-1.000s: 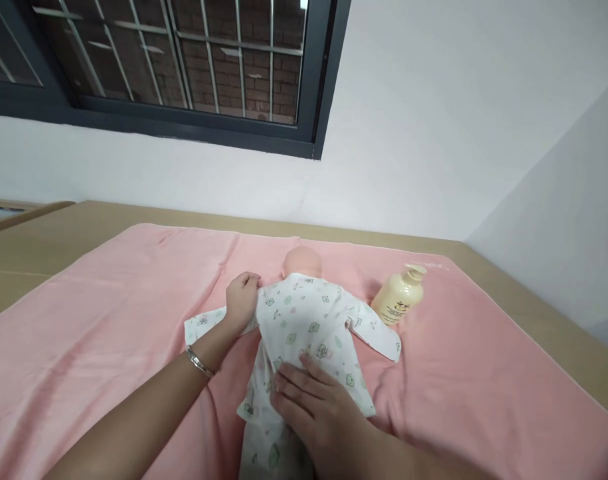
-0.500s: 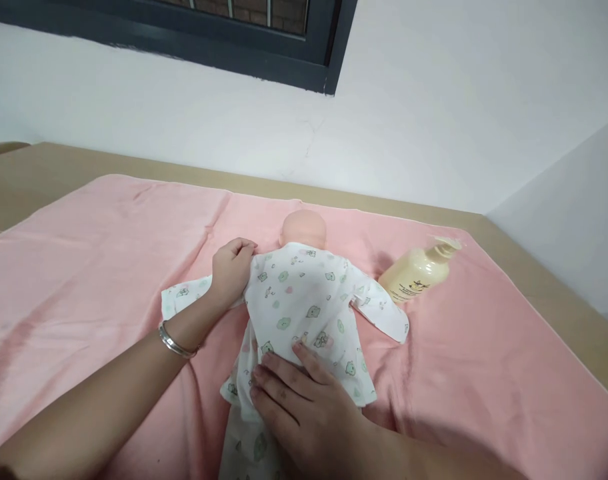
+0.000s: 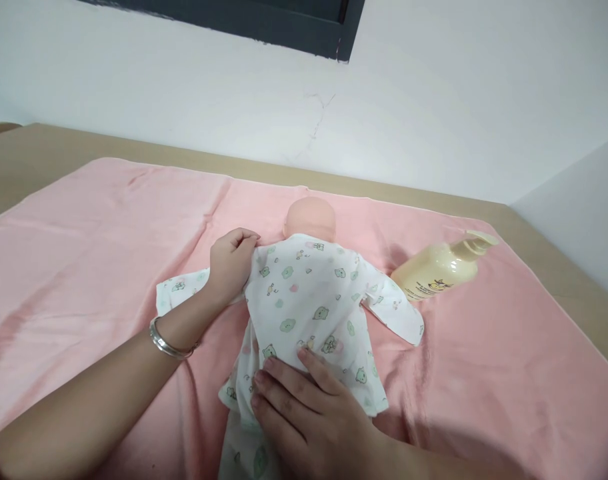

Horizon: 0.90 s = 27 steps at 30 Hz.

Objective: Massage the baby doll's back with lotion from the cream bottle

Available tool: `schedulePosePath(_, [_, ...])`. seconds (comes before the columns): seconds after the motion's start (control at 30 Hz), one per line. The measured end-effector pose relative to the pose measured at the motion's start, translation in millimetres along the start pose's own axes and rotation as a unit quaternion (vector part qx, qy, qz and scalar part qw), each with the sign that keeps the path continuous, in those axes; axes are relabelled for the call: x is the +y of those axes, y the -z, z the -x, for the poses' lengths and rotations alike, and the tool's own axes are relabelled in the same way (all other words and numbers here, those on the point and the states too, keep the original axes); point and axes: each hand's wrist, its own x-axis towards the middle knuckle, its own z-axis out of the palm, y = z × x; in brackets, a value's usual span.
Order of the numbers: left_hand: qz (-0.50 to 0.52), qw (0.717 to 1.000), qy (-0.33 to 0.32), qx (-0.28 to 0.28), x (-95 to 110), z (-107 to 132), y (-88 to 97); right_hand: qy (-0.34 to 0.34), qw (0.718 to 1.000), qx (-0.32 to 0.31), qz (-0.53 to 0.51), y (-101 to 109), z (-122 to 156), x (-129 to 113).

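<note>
A baby doll [image 3: 310,217] lies face down, the back of its bald head toward the wall. It wears a white top [image 3: 304,300] printed with green and pink figures, and matching trousers [image 3: 241,453]. At the doll's left-side shoulder, my left hand [image 3: 231,263] is closed, its fingers curled around the shoulder and partly hidden. My right hand [image 3: 314,413] rests flat on the lower back of the top, fingers extended and holding nothing. Both of the doll's sleeves stretch out sideways on the cloth.
Under the doll spreads a wrinkled pink cloth [image 3: 119,233] on a wooden table [image 3: 59,147]. To the right stands a pale yellow pump bottle [image 3: 437,270], close to the doll's sleeve. A white wall [image 3: 424,100] with a dark window frame [image 3: 284,30] rises behind.
The view has shifted slightly, so the window shows less and the bottle appears farther right. Both hands keep the same places on the doll.
</note>
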Motion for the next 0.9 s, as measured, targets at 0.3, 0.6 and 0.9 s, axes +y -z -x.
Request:
schedulePosePath(0.3, [-0.016,1.000,0.000,-0.002,2.3,-0.3,0.5,-0.008,1.000,0.010,-0.001,-5.3,2.4,-1.0])
schedulePosePath(0.6, [-0.017,1.000,-0.003,0.000,1.9,0.2,0.4,-0.008,1.000,0.013,-0.005,-3.8,1.4,-1.2])
schedulePosePath(0.9, [-0.111,0.981,-0.158,0.009,25.2,13.9,7.0,-0.014,1.000,0.015,-0.013,-6.1,3.0,-0.8])
